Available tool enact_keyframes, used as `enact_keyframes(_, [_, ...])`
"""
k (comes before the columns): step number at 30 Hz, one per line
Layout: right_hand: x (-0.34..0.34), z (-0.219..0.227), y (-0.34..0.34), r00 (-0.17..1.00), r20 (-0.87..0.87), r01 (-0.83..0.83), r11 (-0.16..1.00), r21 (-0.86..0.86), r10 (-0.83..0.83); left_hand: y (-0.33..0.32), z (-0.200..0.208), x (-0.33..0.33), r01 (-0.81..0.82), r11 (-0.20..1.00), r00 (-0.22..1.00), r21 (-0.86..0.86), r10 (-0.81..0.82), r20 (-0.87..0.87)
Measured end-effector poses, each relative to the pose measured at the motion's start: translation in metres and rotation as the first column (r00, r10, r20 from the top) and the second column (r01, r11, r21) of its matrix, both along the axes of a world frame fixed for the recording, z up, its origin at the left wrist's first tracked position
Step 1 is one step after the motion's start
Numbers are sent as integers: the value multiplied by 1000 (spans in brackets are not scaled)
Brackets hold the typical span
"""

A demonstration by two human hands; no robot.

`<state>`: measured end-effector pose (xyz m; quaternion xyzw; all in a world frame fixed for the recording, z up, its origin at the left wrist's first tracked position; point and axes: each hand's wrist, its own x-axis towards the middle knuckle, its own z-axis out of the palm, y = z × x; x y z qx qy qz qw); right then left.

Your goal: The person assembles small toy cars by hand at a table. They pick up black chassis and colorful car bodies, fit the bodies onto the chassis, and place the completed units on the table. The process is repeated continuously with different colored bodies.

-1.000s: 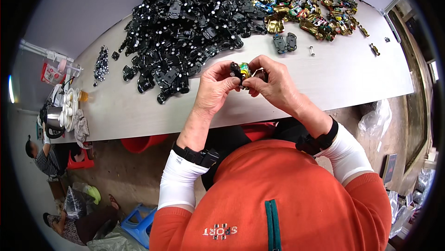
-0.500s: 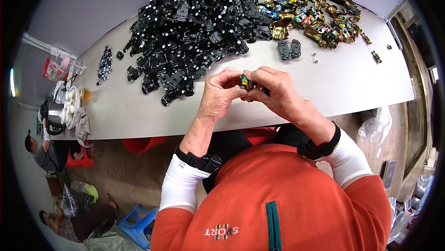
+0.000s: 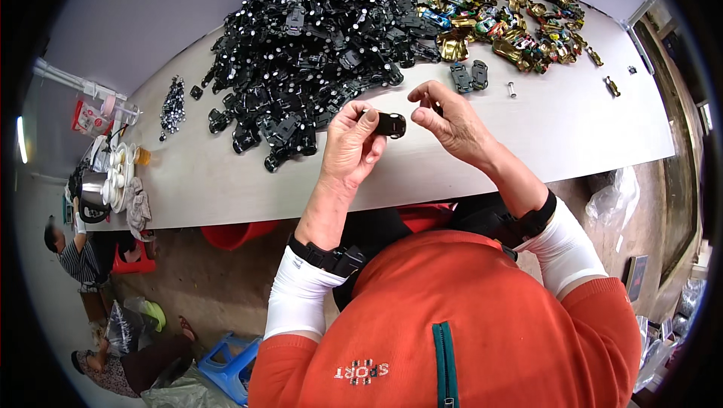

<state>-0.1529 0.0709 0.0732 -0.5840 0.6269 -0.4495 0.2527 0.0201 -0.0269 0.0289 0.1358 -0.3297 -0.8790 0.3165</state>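
My left hand (image 3: 351, 141) pinches a small black toy car (image 3: 392, 125) between thumb and fingers, its dark side up and pale wheels showing at the free end. Just right of it, apart from the car, is my right hand (image 3: 456, 126). Its fingers are curled, with a gap between thumb and forefinger; a small dark thing shows among them, too hidden to name. Beyond my hands rises a big heap of black toy car bases (image 3: 316, 47). To its right lie many gold and coloured toy car bodies (image 3: 512, 50).
Two dark car bases (image 3: 468, 77) and a small axle with wheels (image 3: 512, 89) lie right of the heap. A pile of small silvery parts (image 3: 172, 107) is at the left. A kettle (image 3: 94, 193) stands at the table's left end, with a person beside it; another sits lower left.
My hands have drawn apart, the right one moving up and away. The black car stays in my left hand, its dark side now in view; the coloured piece no longer shows.
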Motion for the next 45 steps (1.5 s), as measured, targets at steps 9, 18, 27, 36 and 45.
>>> enact_keyframes(9, [2,-6,16,948,238,-276,919,282,211,-4,-11,14,45,993,995,110,-54,86])
enact_keyframes(18, [6,-12,4,897,398,-305,921,242,192,-9,-27,12,74,977,996,201,-84,43])
enact_keyframes(27, [16,-11,1,912,391,-176,979,100,125,-5,-20,10,125,974,992,190,-121,-30])
enact_keyframes(36, [29,-20,-6,983,149,-77,977,-198,108,4,-14,5,145,956,989,256,-130,-75])
enact_keyframes(45, [14,-26,8,953,270,-141,990,-7,138,-3,-7,13,-5,996,1000,-88,5,-4])
